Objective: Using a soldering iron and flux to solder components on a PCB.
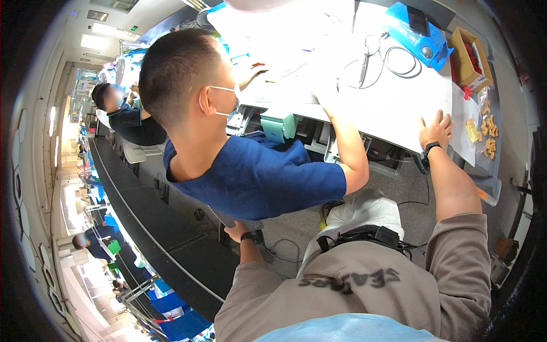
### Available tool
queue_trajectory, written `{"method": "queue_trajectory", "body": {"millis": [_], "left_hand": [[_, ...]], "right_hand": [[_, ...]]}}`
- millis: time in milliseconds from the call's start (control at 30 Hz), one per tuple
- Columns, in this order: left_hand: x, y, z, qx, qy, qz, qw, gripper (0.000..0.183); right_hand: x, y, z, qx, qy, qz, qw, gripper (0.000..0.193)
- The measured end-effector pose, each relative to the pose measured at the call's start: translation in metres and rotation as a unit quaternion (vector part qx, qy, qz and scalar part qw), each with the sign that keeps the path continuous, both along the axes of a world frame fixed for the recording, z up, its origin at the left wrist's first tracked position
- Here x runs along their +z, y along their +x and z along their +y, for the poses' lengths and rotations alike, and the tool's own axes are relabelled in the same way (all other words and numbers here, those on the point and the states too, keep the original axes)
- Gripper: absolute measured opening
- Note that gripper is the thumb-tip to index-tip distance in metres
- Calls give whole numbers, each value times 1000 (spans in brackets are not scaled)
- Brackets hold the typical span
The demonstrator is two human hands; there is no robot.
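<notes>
Fingers of our right hand (436,130) spread wide, flat on the white counter (393,102); our left hand (236,231) hangs low, its grip unclear.

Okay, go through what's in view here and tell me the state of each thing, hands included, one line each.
right hand: open, flat on the white table
left hand: down beside the seat, grip hidden
cardboard box: open, red parts inside
small yellow pieces: loose, scattered at the table's right edge
grey cable: coiled loosely on the table
person in blue shirt: leaning over the table, arm stretched onto it
</notes>
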State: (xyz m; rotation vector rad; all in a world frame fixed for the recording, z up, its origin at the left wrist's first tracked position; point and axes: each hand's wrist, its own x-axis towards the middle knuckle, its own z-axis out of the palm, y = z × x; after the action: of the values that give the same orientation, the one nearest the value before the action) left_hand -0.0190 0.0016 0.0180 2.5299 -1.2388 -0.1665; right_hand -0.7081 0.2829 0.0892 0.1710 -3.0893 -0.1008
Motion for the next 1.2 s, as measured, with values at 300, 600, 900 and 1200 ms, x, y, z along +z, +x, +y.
{"method": "queue_trajectory", "body": {"millis": [300, 600, 900, 1200], "left_hand": [[1, 2, 1, 3, -6, 3, 1000, 61], [1, 3, 2, 0, -17, -10, 1000, 62], [0, 6, 1, -10, 1, 7, 1000, 64], [5, 2, 1, -8, 19, 23, 1000, 65]], "right_hand": [[-1, 1, -1, 1, -9, -2, 1000, 82], [5, 2, -4, -1, -4, -14, 1000, 82], [4, 2, -3, -6, 2, -16, 1000, 82], [-1, 1, -1, 0, -4, -6, 1000, 81]]}}
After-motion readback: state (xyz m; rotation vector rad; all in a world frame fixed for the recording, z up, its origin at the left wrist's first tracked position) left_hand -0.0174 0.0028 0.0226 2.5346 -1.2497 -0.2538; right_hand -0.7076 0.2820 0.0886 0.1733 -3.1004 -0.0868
